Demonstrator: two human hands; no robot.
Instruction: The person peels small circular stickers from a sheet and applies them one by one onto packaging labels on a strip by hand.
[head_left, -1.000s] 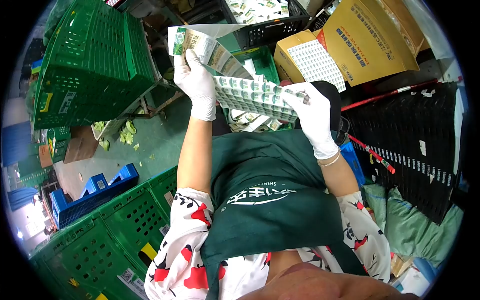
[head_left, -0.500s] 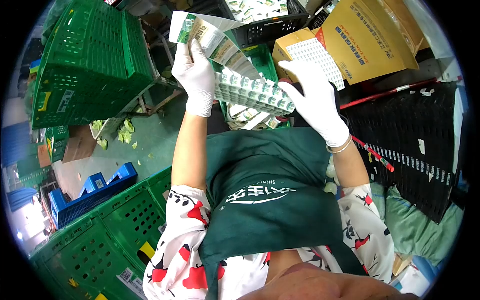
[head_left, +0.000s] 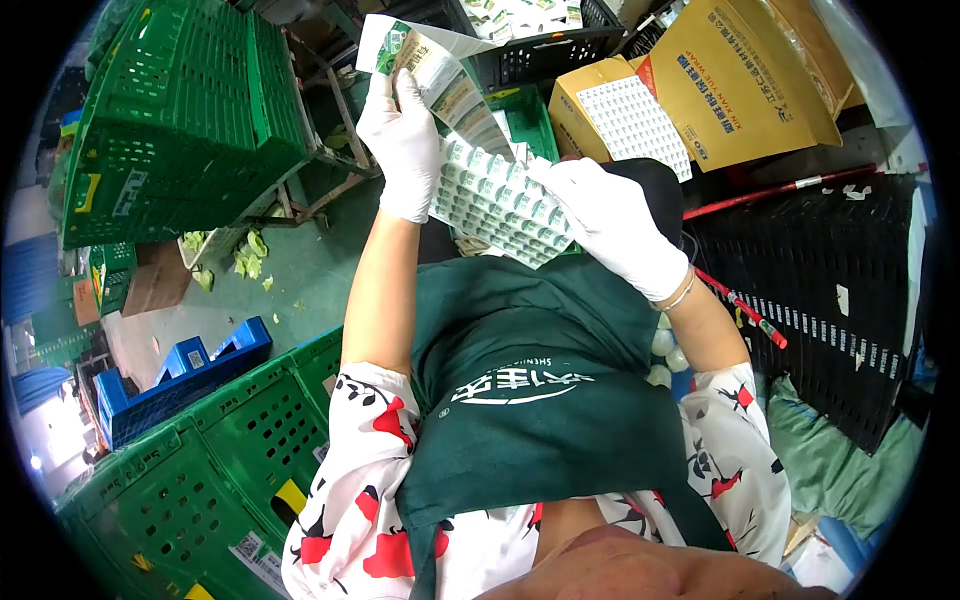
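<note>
My left hand (head_left: 405,155), in a white glove, is closed around a curling strip of printed labels (head_left: 452,88) that rises above its fingers. Beside that palm hangs a sheet of small green-and-white stickers (head_left: 500,205), its left end against the glove. My right hand (head_left: 622,222), gloved too, pinches the sheet's upper right corner; the fingertips are partly hidden. Below and behind the sheet is a green crate (head_left: 530,120), largely covered by it.
An open yellow cardboard box (head_left: 730,85) stands at right, with another sticker sheet (head_left: 637,122) on its edge. Behind is a black crate (head_left: 545,58) of labels. Green crates (head_left: 180,130) are stacked at left, black crates (head_left: 810,290) at right. A red pole (head_left: 740,305) leans there.
My right hand has gone from spread fingers to a pinch at the sheet's corner. The sheet has tilted to show more of its face; my left hand moved slightly right.
</note>
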